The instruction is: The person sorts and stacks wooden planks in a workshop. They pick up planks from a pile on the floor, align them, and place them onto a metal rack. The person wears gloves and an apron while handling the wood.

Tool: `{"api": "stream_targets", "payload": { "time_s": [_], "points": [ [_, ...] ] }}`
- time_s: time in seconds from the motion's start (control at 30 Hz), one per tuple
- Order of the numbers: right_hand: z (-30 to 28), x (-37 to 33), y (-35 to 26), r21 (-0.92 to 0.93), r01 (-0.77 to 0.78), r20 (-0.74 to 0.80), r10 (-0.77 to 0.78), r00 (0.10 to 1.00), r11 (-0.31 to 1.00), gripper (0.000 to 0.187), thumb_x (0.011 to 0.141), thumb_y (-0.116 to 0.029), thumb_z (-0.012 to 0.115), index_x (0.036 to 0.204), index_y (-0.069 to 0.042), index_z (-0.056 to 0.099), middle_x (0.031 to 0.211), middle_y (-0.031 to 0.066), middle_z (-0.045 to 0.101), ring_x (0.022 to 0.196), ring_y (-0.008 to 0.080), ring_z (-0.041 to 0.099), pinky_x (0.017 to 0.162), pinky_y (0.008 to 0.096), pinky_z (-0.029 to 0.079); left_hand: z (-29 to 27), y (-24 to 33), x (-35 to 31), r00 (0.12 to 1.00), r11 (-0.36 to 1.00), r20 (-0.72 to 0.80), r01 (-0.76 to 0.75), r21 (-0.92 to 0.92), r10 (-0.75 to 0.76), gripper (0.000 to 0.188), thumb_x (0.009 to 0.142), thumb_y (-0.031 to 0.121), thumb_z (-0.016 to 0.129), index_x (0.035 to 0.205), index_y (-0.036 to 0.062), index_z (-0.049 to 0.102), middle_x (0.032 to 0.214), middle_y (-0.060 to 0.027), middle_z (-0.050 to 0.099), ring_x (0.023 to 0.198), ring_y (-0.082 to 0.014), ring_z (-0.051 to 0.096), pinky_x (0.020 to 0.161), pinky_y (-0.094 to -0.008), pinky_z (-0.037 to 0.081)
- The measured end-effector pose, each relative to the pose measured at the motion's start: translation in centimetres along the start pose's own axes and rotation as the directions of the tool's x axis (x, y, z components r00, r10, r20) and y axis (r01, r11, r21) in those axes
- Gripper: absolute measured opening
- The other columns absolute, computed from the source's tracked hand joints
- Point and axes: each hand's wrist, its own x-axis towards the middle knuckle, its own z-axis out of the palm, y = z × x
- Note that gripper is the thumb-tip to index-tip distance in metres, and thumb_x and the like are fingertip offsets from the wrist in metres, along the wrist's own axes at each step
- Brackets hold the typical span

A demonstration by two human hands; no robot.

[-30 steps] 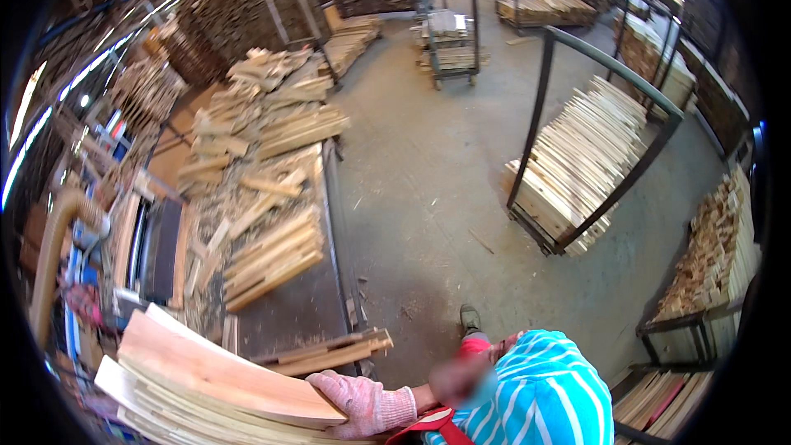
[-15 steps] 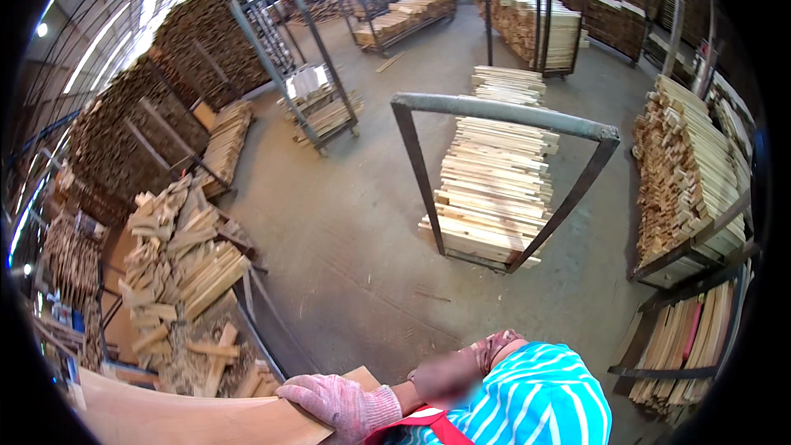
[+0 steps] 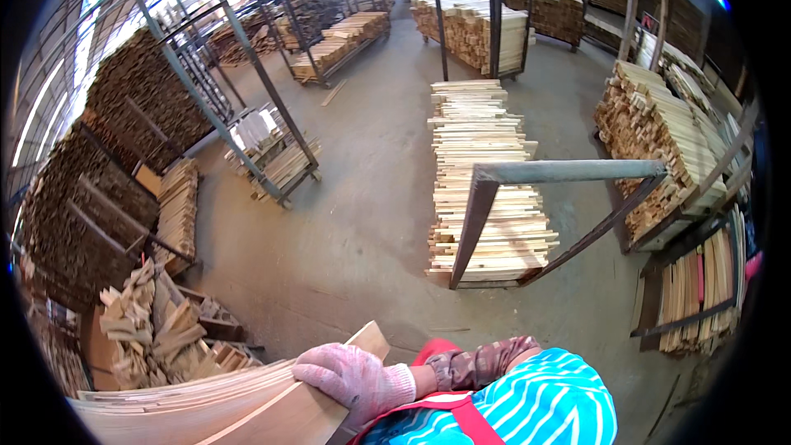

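Observation:
My right hand [image 3: 354,379], in a pale knitted glove stained reddish, reaches across my body from the right. Its fingers are closed over the edge of a light wooden board [image 3: 284,419] at the bottom of the view. One end of the wood [image 3: 369,340] sticks out beyond the hand. Against that board lies a stack of thin boards [image 3: 181,395], their long edges showing in layers toward the left. The glove covers the exact grip, so how many boards it holds is hidden. My left hand is out of view.
A metal-framed cart with stacked wooden strips [image 3: 486,189] stands ahead. Further carts of timber [image 3: 659,140] line the right. A pile of offcuts [image 3: 152,321] lies at left, near a tall frame cart [image 3: 276,169]. Concrete floor [image 3: 346,222] runs between them.
My view has swung to the right, so the carts and offcuts sit further left. The layered board edges now show beside my right hand, which stays closed on the wood.

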Motion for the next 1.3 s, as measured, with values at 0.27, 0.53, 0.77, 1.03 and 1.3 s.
{"api": "stream_targets", "payload": {
  "time_s": [0.27,0.53,0.77,1.03,1.3],
  "points": [
    [-2.4,8.2,13.9,-0.198,-0.109,-0.27,0.052,0.961,0.974,0.073,0.072,-0.026,0.078,0.133,0.0,0.046,0.118,0.0205,0.058,0.101,0.0398,0.061,0.085,0.0474,0.052,12.3,3.9,16.4,0.984,0.996,0.178,-0.037,0.082,0.022,0.068,0.094,0.049,0.055,0.139,-0.0019,0.047,0.132,-0.0175,0.055,0.113,-0.0286,0.056,0.095,-0.0414,0.047],
    [-12.6,18.8,28.8,-0.257,-0.205,-0.376,0.097,0.921,0.945,0.072,0.071,-0.024,0.079,0.131,-0.005,0.046,0.116,0.0196,0.058,0.101,0.0403,0.061,0.082,0.0489,0.052,29.4,7.7,29.5,0.976,0.993,0.208,-0.079,0.084,0.06,0.07,0.095,0.052,0.053,0.14,-0.0011,0.046,0.134,-0.0174,0.053,0.115,-0.0286,0.054,0.097,-0.0416,0.046],
    [-21.9,25.8,41.9,-0.316,-0.247,-0.44,0.09,0.894,0.916,0.073,0.069,-0.025,0.08,0.131,-0.005,0.046,0.118,0.0186,0.058,0.103,0.039,0.061,0.086,0.047,0.052,44.4,9.7,40.6,0.981,0.992,0.17,-0.11,0.065,0.098,0.072,0.095,0.053,0.052,0.142,-0.0005,0.044,0.136,-0.0173,0.052,0.118,-0.0286,0.053,0.099,-0.0417,0.045],
    [-34.5,36.2,58.5,-0.452,-0.275,-0.498,0.016,0.867,0.849,0.078,0.065,-0.024,0.082,0.131,-0.001,0.046,0.118,0.0201,0.058,0.104,0.0393,0.06,0.088,0.0472,0.051,64.0,10.7,54.6,0.974,0.992,0.194,-0.124,0.019,0.118,0.073,0.096,0.056,0.05,0.143,0.0002,0.043,0.139,-0.0172,0.05,0.12,-0.0286,0.051,0.101,-0.0419,0.044],
    [-48.9,44.8,74.0,-0.525,-0.306,-0.523,-0.018,0.852,0.794,0.081,0.064,-0.024,0.082,0.132,0.0,0.046,0.116,0.0205,0.059,0.099,0.0401,0.062,0.084,0.0471,0.052,88.1,12.9,65.9,0.941,0.987,0.308,-0.156,0.023,0.142,0.075,0.096,0.058,0.048,0.145,0.0009,0.042,0.141,-0.0171,0.048,0.123,-0.0286,0.05,0.103,-0.042,0.043]
  ]
}}
